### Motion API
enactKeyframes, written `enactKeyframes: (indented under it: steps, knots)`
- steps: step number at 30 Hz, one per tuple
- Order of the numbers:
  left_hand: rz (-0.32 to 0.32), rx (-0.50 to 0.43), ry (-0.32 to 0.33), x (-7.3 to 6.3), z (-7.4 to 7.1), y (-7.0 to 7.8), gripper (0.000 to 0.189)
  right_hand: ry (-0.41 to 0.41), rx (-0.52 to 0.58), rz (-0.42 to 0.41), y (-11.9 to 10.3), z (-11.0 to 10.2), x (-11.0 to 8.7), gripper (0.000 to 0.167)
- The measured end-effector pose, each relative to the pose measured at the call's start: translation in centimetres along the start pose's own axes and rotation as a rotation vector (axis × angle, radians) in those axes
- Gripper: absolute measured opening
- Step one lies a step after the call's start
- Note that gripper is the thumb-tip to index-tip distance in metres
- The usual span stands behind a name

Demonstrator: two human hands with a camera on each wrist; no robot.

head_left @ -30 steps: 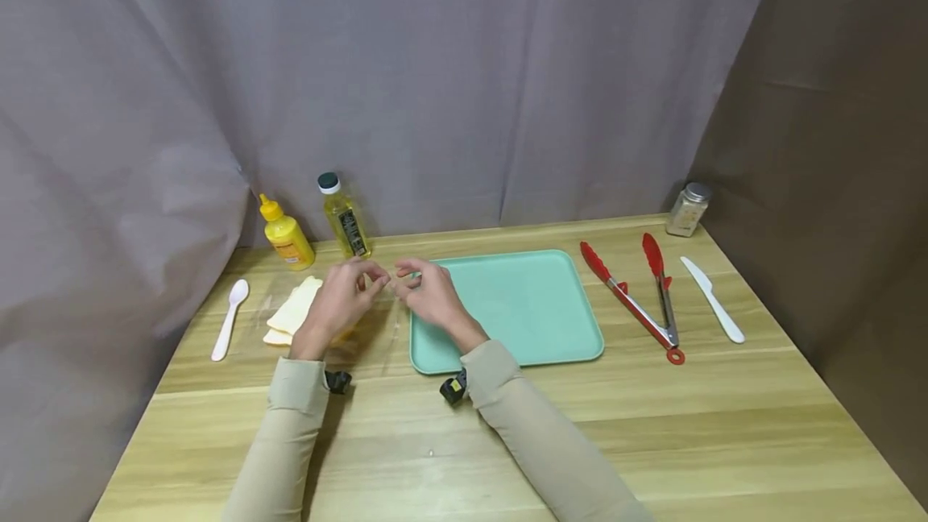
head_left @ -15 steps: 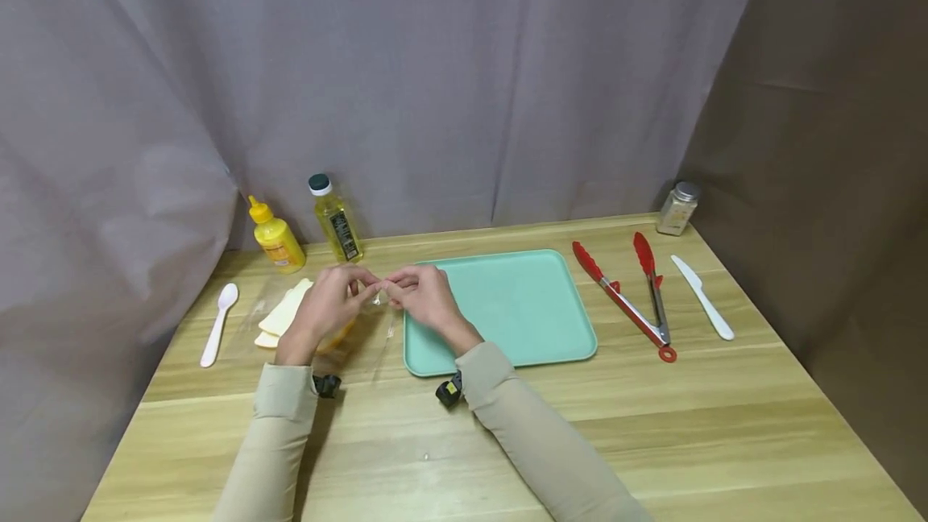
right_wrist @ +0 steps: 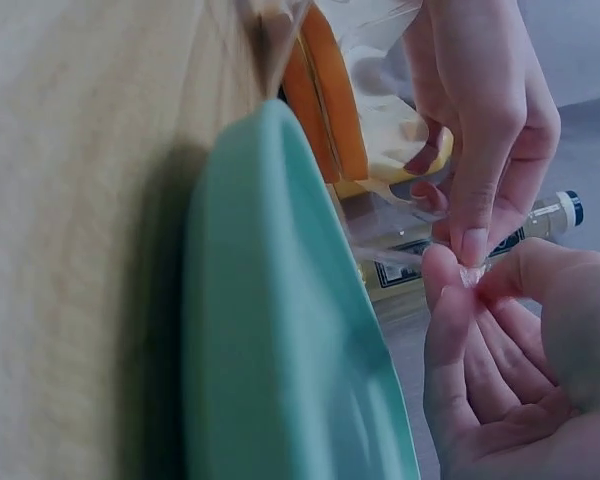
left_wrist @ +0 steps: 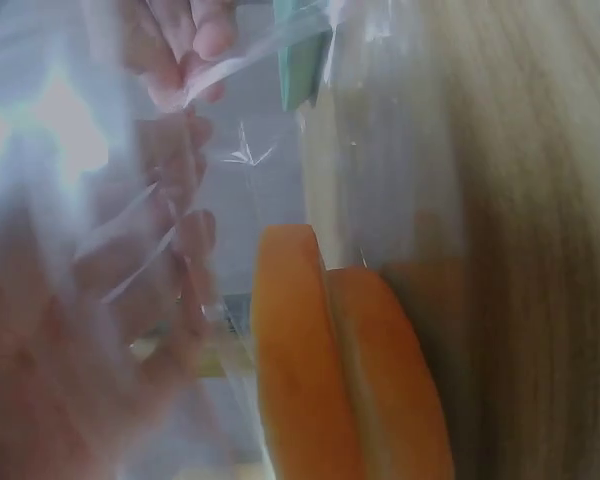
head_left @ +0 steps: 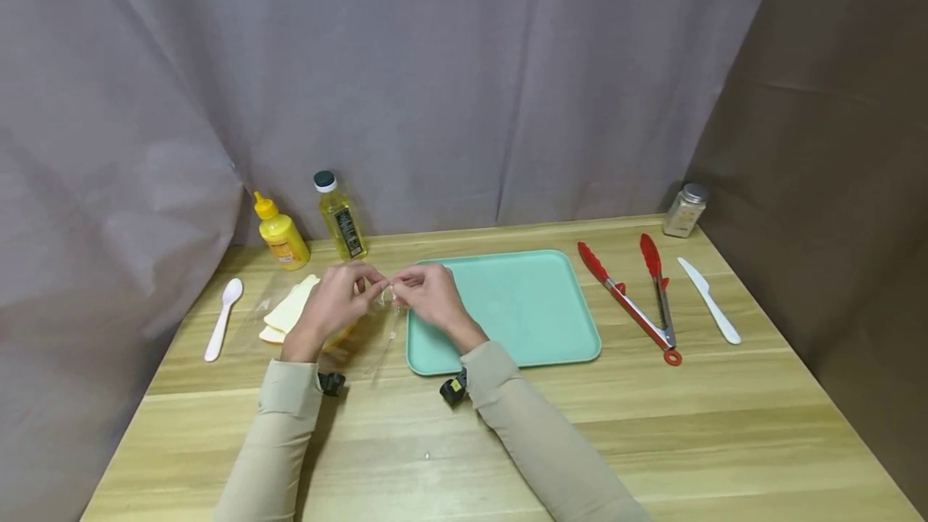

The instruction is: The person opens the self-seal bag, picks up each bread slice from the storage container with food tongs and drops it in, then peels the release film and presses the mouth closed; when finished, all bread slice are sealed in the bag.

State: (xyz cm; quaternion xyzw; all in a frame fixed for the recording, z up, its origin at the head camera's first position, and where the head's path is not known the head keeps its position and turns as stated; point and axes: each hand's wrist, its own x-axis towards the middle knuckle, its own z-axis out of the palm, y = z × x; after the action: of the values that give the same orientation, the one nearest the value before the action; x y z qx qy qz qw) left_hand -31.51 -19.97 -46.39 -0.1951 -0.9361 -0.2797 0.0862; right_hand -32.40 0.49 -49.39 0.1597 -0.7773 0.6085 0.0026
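Slices of bread (head_left: 292,308) with an orange-brown crust (left_wrist: 302,360) lie inside a clear plastic bag (left_wrist: 405,130), left of the tray. At the bag's mouth, my left hand (head_left: 332,304) pinches the film between thumb and fingers. Beside it, my right hand (head_left: 437,299) pinches the same gathered bit of plastic (right_wrist: 470,273). The fingertips of both hands meet there, just over the left edge of the green tray (head_left: 518,304). Part of the bread is hidden behind the left hand in the head view.
Behind stand a yellow squeeze bottle (head_left: 283,240) and an oil bottle (head_left: 342,222). A white spoon (head_left: 223,319) lies at the left. On the right are red-tipped tongs (head_left: 638,312), a white knife (head_left: 710,302) and a seasoning jar (head_left: 685,213).
A second ago a small gap showed between the two hands; now their fingertips meet at the bag's edge. The head view has shifted slightly, and the bread stays in place.
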Motion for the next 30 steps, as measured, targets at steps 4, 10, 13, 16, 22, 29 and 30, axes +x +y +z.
enactKeyframes:
  steps: [4,10,13,16,22,29,30]
  knots:
    - [0.012,0.002,0.002,0.26,0.23,0.03,0.015,-0.008,0.032,0.018,0.0,-0.4,0.01,0.014]
    - [-0.011,-0.019,-0.006,0.4,0.3,0.05,0.015,-0.043,0.079,0.044,0.21,-0.67,0.2,0.014]
    - [-0.022,-0.04,-0.008,0.38,0.23,0.07,0.015,-0.058,0.099,0.053,0.29,-0.77,0.27,0.015]
    - [-0.019,-0.049,-0.007,0.33,0.19,0.04,0.015,-0.07,0.136,0.062,0.25,-0.9,0.27,0.017]
    - [0.003,-0.056,-0.005,0.35,0.15,0.11,0.016,-0.072,0.168,0.063,0.3,-1.08,0.34,0.022]
    - [0.025,-0.042,-0.019,0.49,0.22,0.11,0.015,-0.055,0.159,0.079,0.58,-1.01,0.41,0.015]
    - [0.028,-0.041,-0.024,0.49,0.22,0.12,0.016,-0.056,0.158,0.079,0.58,-0.98,0.4,0.014]
